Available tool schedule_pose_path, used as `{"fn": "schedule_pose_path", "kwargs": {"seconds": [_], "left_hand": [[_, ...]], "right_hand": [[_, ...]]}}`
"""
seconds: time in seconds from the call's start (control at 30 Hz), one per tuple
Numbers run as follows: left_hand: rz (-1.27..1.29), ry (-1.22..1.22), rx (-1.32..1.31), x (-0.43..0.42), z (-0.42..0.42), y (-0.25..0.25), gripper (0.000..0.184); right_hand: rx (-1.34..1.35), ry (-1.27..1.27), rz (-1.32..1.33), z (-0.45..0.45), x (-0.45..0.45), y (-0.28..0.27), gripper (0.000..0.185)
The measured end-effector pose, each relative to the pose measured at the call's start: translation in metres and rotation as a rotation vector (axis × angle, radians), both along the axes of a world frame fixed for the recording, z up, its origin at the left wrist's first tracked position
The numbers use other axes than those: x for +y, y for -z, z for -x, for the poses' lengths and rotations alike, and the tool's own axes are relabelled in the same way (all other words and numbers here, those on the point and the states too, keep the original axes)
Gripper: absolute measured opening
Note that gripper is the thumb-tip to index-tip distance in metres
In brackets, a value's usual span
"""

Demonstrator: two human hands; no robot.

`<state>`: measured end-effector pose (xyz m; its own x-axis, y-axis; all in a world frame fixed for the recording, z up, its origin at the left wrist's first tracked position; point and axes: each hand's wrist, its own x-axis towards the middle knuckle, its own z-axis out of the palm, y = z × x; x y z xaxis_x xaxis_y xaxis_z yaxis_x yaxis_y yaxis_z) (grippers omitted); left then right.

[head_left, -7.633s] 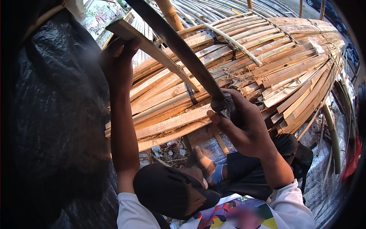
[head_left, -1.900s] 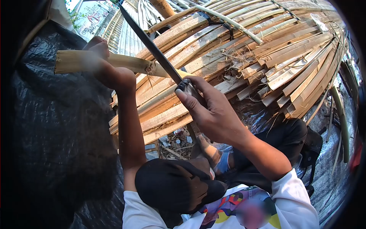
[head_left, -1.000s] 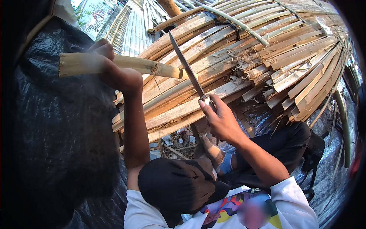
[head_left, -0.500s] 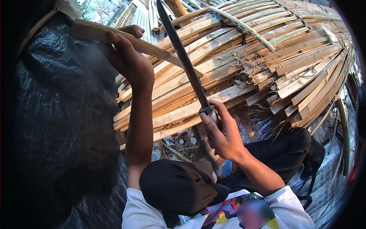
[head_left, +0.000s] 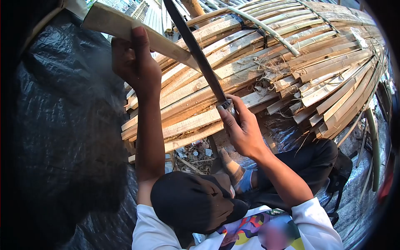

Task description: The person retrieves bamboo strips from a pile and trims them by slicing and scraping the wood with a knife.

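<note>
My left hand (head_left: 139, 62), raised at the upper left, grips a flat bamboo strip (head_left: 162, 43) with the thumb pressed on its face. The strip slants down to the right and its far end meets or passes behind the blade of a machete (head_left: 196, 52). Closed round the machete's handle is my right hand (head_left: 243, 127), in the middle of the view. The long dark blade points up and to the left, its tip cut off by the top edge. Whether blade and strip touch, I cannot tell.
A large stack of split bamboo strips (head_left: 250, 71) lies ahead, tied in places, with frayed fibres at the near ends. A black plastic sheet (head_left: 79, 125) covers the left side. My bent legs (head_left: 304, 166) are below. A bamboo pole (head_left: 373, 146) lies at the right.
My left hand has shifted slightly and turned, raising the bamboo strip, with the thumb now on its face. The machete and my right hand have moved a little up and left.
</note>
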<state>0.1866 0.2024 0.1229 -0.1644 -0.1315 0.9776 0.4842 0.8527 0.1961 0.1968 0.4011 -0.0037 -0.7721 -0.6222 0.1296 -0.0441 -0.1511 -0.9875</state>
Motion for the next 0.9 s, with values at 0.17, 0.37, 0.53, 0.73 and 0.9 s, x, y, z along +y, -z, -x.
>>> {"fn": "schedule_pose_path", "kwargs": {"seconds": [0.17,0.37,0.53,0.73,0.9], "left_hand": [[-0.123,0.035,-0.065,0.005,-0.004,0.001,0.029],[-0.032,0.028,-0.012,0.001,0.000,-0.002,0.029],[-0.154,0.014,-0.058,-0.012,-0.004,-0.001,0.029],[-0.131,0.087,-0.020,-0.009,0.006,-0.001,0.027],[-0.121,0.133,-0.025,-0.012,0.008,-0.001,0.028]], "right_hand": [[0.174,0.045,0.140,0.007,0.012,-0.041,0.037],[0.245,0.062,0.268,0.002,0.006,-0.029,0.037],[0.136,0.136,-0.278,0.027,0.002,0.054,0.044],[0.049,-0.009,0.165,0.027,0.007,-0.039,0.038],[0.035,-0.062,0.224,0.019,-0.004,-0.034,0.035]]}}
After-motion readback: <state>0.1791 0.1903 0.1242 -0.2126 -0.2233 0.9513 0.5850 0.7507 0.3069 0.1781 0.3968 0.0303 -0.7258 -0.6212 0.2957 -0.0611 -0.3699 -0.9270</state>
